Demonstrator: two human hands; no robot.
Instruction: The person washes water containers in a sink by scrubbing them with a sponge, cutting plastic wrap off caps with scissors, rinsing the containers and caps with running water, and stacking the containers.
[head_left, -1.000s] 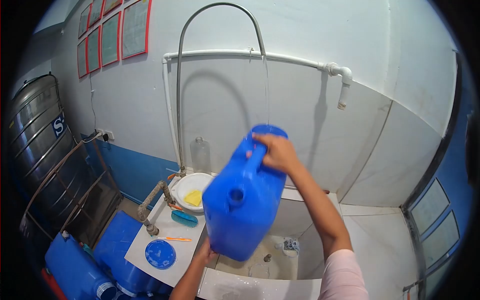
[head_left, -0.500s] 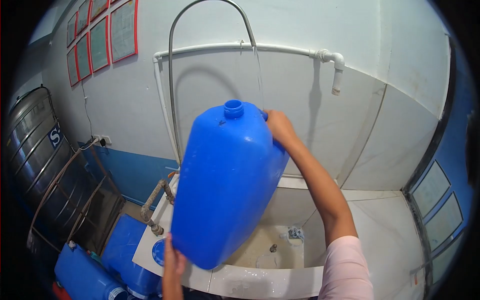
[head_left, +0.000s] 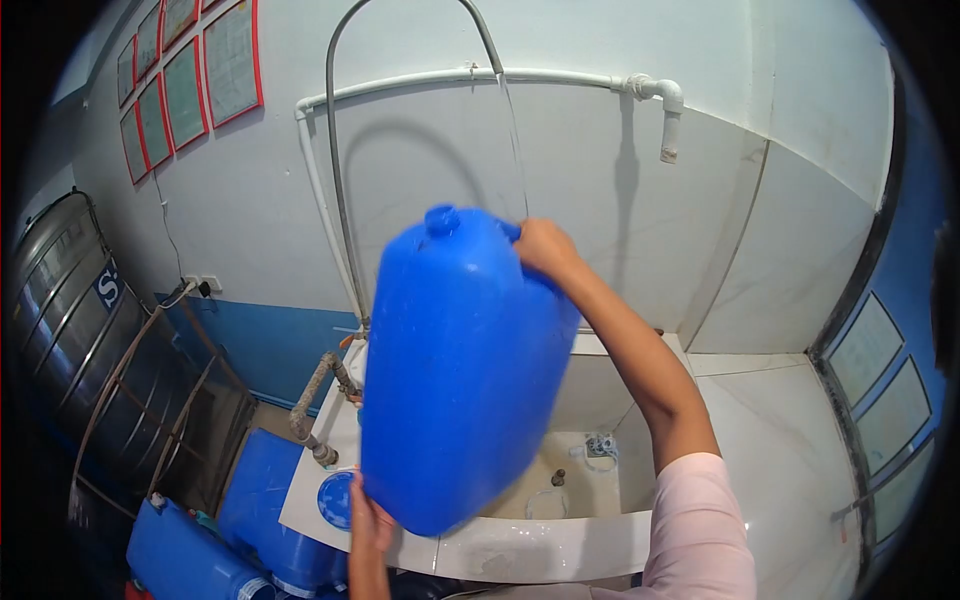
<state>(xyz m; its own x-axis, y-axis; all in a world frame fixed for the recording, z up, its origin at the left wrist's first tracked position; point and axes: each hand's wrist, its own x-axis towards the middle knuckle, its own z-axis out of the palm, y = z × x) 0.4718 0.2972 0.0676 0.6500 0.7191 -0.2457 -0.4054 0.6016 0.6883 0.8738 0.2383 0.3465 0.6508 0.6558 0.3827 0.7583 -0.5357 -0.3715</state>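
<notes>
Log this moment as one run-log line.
right hand: gripping blue jug near top | left hand: at its base | jug: tilted, mouth up | water: running from curved pipe

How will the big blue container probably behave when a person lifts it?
The container is probably stiff, as its walls do not sag between right hand and left hand. It may tip easily, being tall and held tilted. It could feel slippery, because water runs close by.

A utility washroom was suggested by the tiled sink basin (head_left: 580,400), wall pipes (head_left: 560,76) and steel tank (head_left: 75,330).
</notes>
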